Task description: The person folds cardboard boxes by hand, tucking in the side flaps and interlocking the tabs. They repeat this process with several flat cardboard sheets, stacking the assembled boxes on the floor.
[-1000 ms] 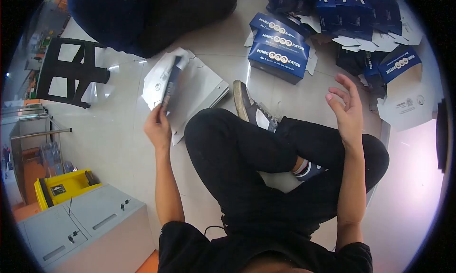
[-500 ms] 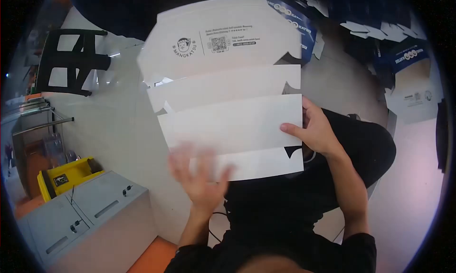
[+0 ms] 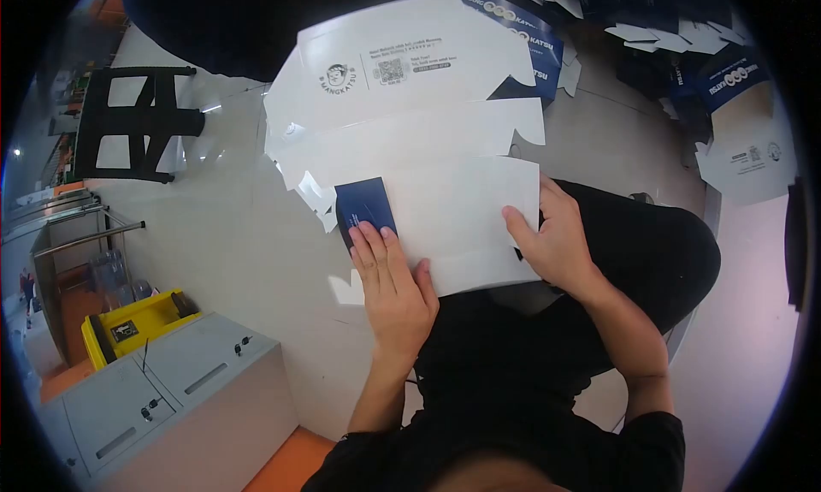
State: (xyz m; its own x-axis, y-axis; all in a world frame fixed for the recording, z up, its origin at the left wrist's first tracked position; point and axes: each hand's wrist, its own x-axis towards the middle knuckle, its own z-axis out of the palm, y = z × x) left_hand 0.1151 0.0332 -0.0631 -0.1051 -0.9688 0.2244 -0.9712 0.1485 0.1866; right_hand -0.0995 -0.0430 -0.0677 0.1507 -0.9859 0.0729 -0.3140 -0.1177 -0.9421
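Observation:
A white unfolded cardboard box blank (image 3: 462, 192) with printed text and a QR code near its top lies over my lap. Its left side flap (image 3: 363, 201) is folded inward, showing the dark blue printed face. My left hand (image 3: 395, 299) lies flat, fingers stretched out and pressing on that flap. On the right edge, my right hand (image 3: 552, 240) pinches the blank, thumb on top and the fingers behind it, mostly hidden.
Blue printed box blanks (image 3: 534, 43) lie on the floor beyond, and more stand in a pile at upper right (image 3: 740, 90). A black stool (image 3: 141, 124) lies left. A grey cabinet (image 3: 180, 389) and yellow bin (image 3: 141, 325) stand at lower left.
The left flap has been folded inward, so its blue face now shows. My left hand has moved right and up onto it. The right hand keeps its grip on the blank.

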